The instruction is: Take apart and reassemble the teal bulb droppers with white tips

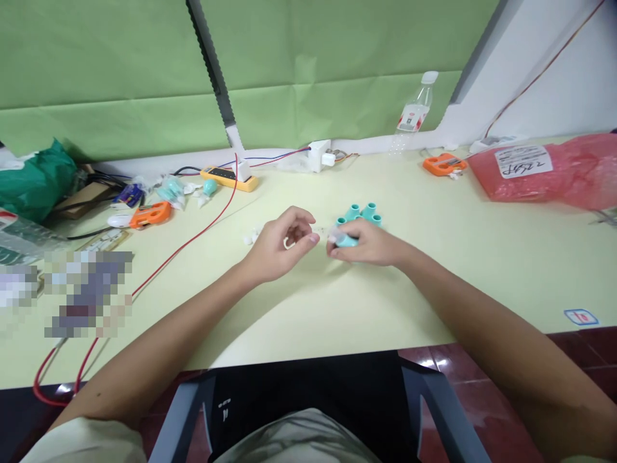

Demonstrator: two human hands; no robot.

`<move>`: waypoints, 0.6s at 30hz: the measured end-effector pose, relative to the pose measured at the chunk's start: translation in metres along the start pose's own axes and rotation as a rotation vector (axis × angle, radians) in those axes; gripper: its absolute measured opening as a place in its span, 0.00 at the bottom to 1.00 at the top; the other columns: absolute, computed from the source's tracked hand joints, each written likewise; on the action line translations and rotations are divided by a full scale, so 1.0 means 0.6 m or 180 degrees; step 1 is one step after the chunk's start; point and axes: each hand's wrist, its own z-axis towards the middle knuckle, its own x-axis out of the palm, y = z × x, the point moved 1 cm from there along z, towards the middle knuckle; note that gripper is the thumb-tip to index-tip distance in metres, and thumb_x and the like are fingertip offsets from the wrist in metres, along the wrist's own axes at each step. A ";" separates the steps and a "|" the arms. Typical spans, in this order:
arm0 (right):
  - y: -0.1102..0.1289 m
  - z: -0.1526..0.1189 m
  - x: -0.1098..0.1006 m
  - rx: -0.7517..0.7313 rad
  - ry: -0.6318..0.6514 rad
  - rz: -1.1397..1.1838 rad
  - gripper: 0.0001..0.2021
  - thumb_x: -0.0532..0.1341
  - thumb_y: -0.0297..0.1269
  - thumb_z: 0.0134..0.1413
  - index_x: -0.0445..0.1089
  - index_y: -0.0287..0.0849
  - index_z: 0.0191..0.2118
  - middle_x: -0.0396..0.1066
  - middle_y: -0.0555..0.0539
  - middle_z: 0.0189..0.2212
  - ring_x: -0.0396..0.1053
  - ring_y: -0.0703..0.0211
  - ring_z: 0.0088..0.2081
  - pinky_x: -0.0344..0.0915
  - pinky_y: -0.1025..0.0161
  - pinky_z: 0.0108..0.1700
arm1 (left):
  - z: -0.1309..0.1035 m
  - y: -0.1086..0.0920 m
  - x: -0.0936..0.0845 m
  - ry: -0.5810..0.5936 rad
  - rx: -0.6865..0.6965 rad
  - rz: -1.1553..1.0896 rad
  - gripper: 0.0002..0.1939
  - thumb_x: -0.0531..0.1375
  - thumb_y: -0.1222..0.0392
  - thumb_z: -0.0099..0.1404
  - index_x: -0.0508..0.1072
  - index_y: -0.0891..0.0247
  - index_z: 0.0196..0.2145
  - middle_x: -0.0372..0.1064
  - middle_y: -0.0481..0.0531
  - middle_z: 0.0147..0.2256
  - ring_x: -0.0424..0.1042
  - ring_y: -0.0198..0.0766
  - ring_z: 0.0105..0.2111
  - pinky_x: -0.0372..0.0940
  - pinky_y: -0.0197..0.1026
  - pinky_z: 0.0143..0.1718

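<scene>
Near the middle of the table, my right hand (364, 243) is wrapped round a teal cylindrical piece (346, 241) with a whitish tip pointing left. Just behind that hand stand several teal tubes (369, 209) with open tops. My left hand (284, 243) is to the left, its fingers curled towards the thumb with a gap between them; whether something small lies within them is hidden. A few small white pieces (249, 240) lie on the table beside the left hand.
A yellow multimeter (230, 179) and red cable lie behind and left. Orange-handled tools (150, 215) sit left and back right. A clear bottle (415, 112) stands at the back, with a red bag (544, 168) at right and a green bag (36, 183) at left.
</scene>
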 end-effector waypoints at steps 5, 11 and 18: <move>-0.004 0.014 0.048 0.0395 0.0574 0.0188 0.11 0.69 0.42 0.50 0.75 0.39 0.30 0.63 0.54 0.22 0.59 0.65 0.25 0.55 0.64 0.29 | -0.031 0.001 0.007 0.0418 -0.0131 -0.0446 0.14 0.61 0.52 0.71 0.69 0.59 0.50 0.72 0.50 0.36 0.70 0.34 0.33 0.65 0.36 0.33; -0.019 0.012 0.048 0.0653 0.1129 0.0594 0.17 0.72 0.46 0.50 0.79 0.37 0.41 0.72 0.50 0.27 0.67 0.64 0.27 0.63 0.64 0.30 | -0.030 0.010 0.008 0.0682 -0.0127 -0.0734 0.13 0.58 0.52 0.73 0.73 0.60 0.50 0.75 0.54 0.41 0.73 0.36 0.38 0.67 0.38 0.38; -0.024 0.016 0.056 0.0749 0.1088 0.0674 0.18 0.72 0.46 0.50 0.79 0.37 0.42 0.72 0.50 0.26 0.68 0.63 0.28 0.65 0.65 0.33 | -0.035 0.008 0.006 0.0565 -0.0289 -0.0777 0.12 0.59 0.50 0.73 0.72 0.62 0.42 0.72 0.49 0.32 0.68 0.32 0.28 0.62 0.35 0.30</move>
